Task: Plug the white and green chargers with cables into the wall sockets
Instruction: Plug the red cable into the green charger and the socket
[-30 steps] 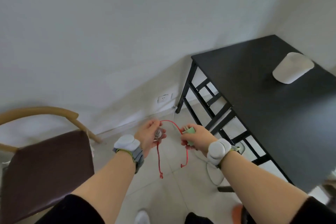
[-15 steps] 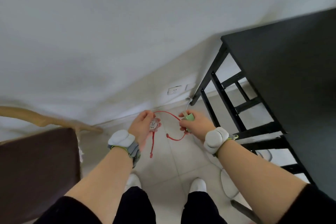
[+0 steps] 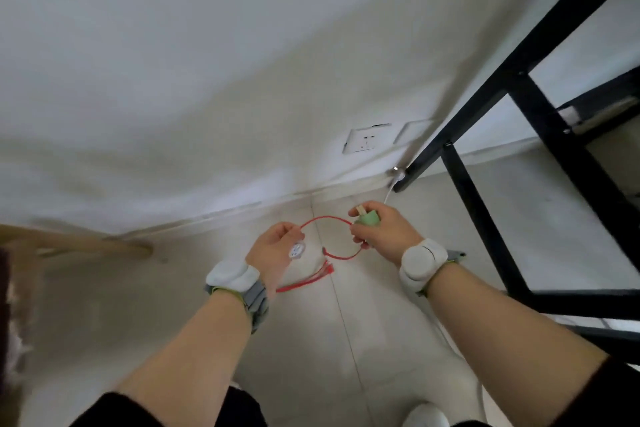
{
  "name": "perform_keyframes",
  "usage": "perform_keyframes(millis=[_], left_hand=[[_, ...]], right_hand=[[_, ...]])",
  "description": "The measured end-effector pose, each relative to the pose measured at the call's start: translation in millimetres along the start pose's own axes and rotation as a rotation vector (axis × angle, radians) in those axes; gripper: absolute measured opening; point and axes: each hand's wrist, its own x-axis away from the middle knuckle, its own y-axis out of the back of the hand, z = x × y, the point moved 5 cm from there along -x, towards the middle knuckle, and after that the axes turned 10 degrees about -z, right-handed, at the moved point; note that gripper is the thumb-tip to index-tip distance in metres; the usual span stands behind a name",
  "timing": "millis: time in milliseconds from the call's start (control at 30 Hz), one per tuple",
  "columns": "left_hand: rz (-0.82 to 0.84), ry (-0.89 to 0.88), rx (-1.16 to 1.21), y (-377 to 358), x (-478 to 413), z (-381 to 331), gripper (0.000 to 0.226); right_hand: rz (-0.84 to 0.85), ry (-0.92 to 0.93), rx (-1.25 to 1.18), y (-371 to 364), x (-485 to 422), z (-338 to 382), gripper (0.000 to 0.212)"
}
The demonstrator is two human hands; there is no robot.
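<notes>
Fingers [image 3: 288,231] of the left hand [image 3: 273,248] were curled round the white charger [image 3: 297,251], round face toward the camera. On my feed the right hand [image 3: 384,234] gripped the green charger [image 3: 367,218], with a pale stub sticking out of its far end; too blurred for me to call it prongs. A red cable [image 3: 325,218] arched from one hand to the other. A second loop hung under the right hand, and blurred red ends trailed near the left wrist. Both chargers were held above the floor [image 3: 346,340], apart from the socket [image 3: 363,143], which sat low on the wall [image 3: 207,62]. A blank plate [image 3: 414,130] sat just right of the socket, beside the black table leg [image 3: 485,104]. A white cable [image 3: 388,193] dropped by the leg's foot. A wooden chair [image 3: 86,246] showed at the left. I saw a white band [image 3: 420,260] on each wrist.
</notes>
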Motion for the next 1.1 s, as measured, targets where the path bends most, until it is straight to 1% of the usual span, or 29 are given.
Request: perform_keyframes(millis=[67, 100, 167, 233, 333, 400, 467, 533, 600, 667, 733, 767, 833, 900, 967, 1033, 1100], left_hand=[[0.012, -0.041, -0.116, -5.8, -25.1, 19.3, 0.024], [0.027, -0.097, -0.152, -13.0, -45.1, 31.5, 0.024], [0.079, -0.150, -0.268, -25.5, -69.6, 35.9, 0.025], [0.143, -0.255, -0.381, -47.7, -90.2, 32.7, 0.028], [0.076, -0.389, -0.504, -64.8, -88.3, 5.5, 0.037], [0.057, -0.391, -0.598, -64.2, -80.6, 4.1, 0.041], [0.093, -0.373, -0.691, -60.7, -77.1, 15.7, 0.043], [0.096, -0.334, -0.674, -55.1, -78.4, 19.1, 0.043], [0.039, -0.299, -0.560, -51.0, -83.1, 12.6, 0.048], [0.058, -0.323, -0.473, -59.4, -82.1, 3.4, 0.050], [0.083, -0.343, -0.369, -67.8, -75.8, 3.8, 0.045], [0.079, -0.342, -0.354, -69.4, -73.2, 6.5, 0.043], [0.085, -0.347, -0.384, -69.6, -66.1, 10.1, 0.044], [0.123, -0.311, -0.430, -67.3, -64.2, 12.9, 0.052], [0.102, -0.303, -0.520, -63.7, -66.5, 8.4, 0.059], [0.017, -0.350, -0.584, -56.5, -69.5, -1.4, 0.058], [-0.108, -0.395, -0.564, -43.5, -72.7, -12.2, 0.054]], right_hand=[[-0.003, 0.027, 0.021, -4.9, -20.6, -14.6, 0.017], [-0.004, 0.062, 0.018, -10.1, -36.3, -26.8, 0.017], [-0.003, 0.094, 0.040, -15.2, -55.8, -38.3, 0.017], [-0.028, 0.143, 0.023, -20.1, -75.7, -54.7, 0.018], [-0.084, 0.146, -0.066, -16.0, -83.8, -58.2, 0.017], [-0.084, 0.138, -0.089, -12.4, -76.3, -55.3, 0.017], [-0.054, 0.169, -0.076, -12.9, -70.3, -53.1, 0.018], [-0.020, 0.206, -0.073, -15.5, -71.0, -50.5, 0.019], [0.009, 0.250, -0.047, -22.9, -76.6, -47.2, 0.020], [0.017, 0.299, 0.000, -28.3, -81.8, -38.2, 0.022], [0.038, 0.336, -0.022, -36.4, -81.3, -29.7, 0.022], [0.056, 0.345, -0.044, -39.9, -79.2, -27.7, 0.022], [0.099, 0.362, -0.059, -45.2, -72.3, -26.2, 0.022], [0.162, 0.368, -0.059, -49.2, -68.2, -26.7, 0.023], [0.221, 0.369, -0.051, -49.5, -67.1, -25.7, 0.020], [0.304, 0.330, -0.054, -49.4, -69.2, -26.0, 0.019], [0.364, 0.258, -0.074, -47.0, -72.8, -29.1, 0.025]])
